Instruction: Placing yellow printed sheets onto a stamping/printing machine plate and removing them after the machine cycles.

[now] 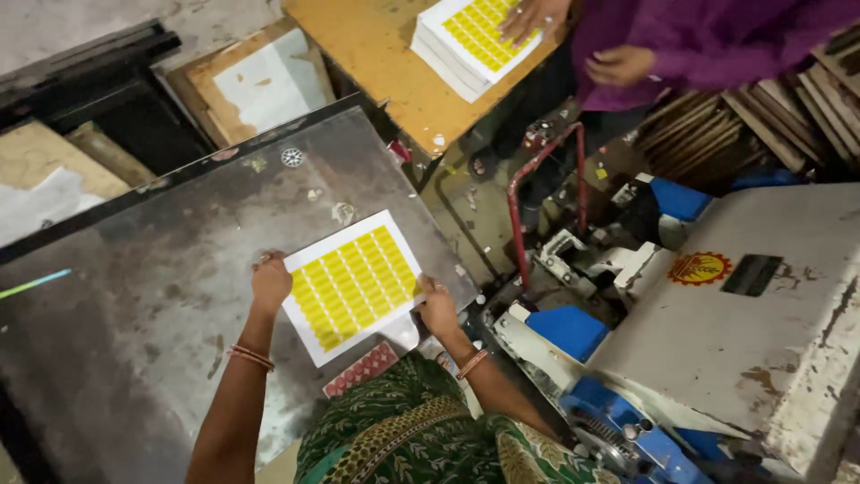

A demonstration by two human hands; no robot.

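Sheets of white paper printed with a grid of yellow labels [352,285] lie on a dark, worn metal table [134,296], near its right edge. The sheets rest flat on the surface, turned at an angle to the table edge.

The left hand [271,282] grips the left edge of the sheets, fingers curled over the margin. The right hand [438,307] grips the right near corner, fingers closed on the paper edge. Both wrists carry bangles. Whether the hands hold one sheet or a thin pile cannot be told.

A small red patterned card [361,368] lies on the table just near of the sheets, beside the person's green patterned garment.

Right of the table stands a machine with a grey-white cover [761,341], blue parts [570,329] and a red tubular bar [542,193].

At the far side, a second stack of yellow label sheets [470,40] rests on an orange-brown board [376,54]. Another person in a purple garment [708,40] has one hand [530,16] laid flat on that stack; the other hand [618,64] is loosely curled close to the body.

Flat boards and papers [260,85] lie on the floor at the far left.
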